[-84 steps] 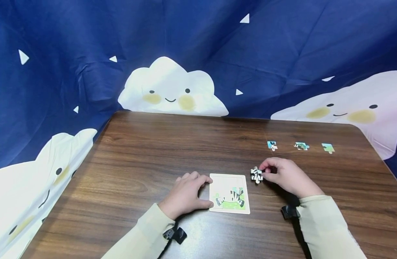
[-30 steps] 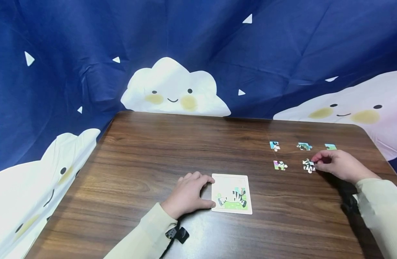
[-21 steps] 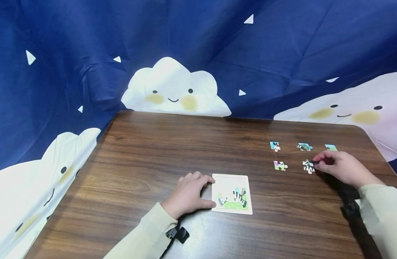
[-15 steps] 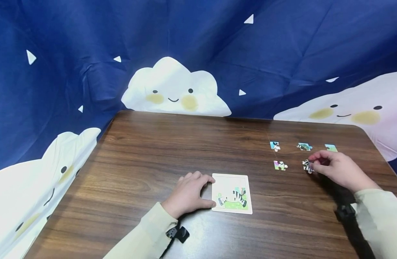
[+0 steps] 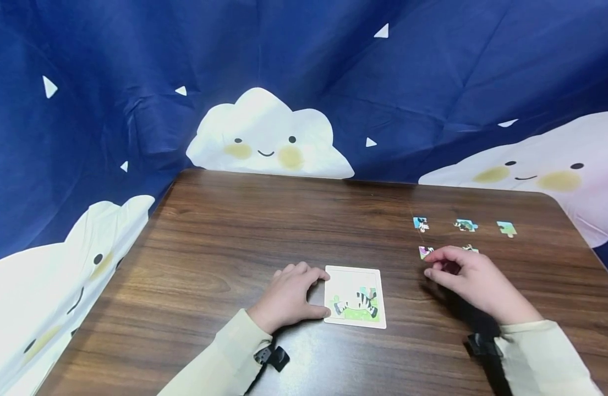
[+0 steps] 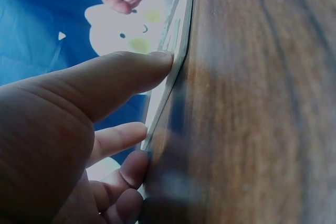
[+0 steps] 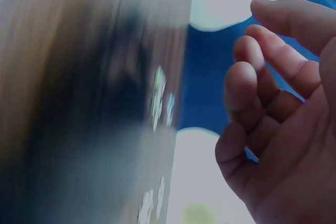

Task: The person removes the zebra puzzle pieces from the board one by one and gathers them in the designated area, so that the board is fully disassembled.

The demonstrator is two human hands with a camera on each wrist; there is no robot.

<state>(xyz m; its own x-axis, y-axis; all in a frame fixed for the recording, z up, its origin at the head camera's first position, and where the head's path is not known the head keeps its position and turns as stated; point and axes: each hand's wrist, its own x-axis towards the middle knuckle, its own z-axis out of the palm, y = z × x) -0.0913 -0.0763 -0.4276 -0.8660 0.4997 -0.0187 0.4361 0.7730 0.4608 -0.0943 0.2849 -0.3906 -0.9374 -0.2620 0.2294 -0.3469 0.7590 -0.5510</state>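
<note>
In the head view my left hand lies beside the square puzzle board, its thumb and forefinger touching the left rim. Part of a zebra picture with green ground fills the lower portion of the board. The left wrist view shows the thumb on the rim. My right hand, empty and loosely curled, hovers over the table right of the board. It partly covers a purple-and-green puzzle piece and a striped puzzle piece. In the right wrist view nothing sits between its fingers.
Three more pieces form a back row: a blue one, a dark-green and blue one and a green one. The brown wooden table ends at a blue cloth printed with clouds.
My right hand carried the striped piece from beside the board to the front row and let it go. It has since come back left, empty. My left hand stays at the board.
</note>
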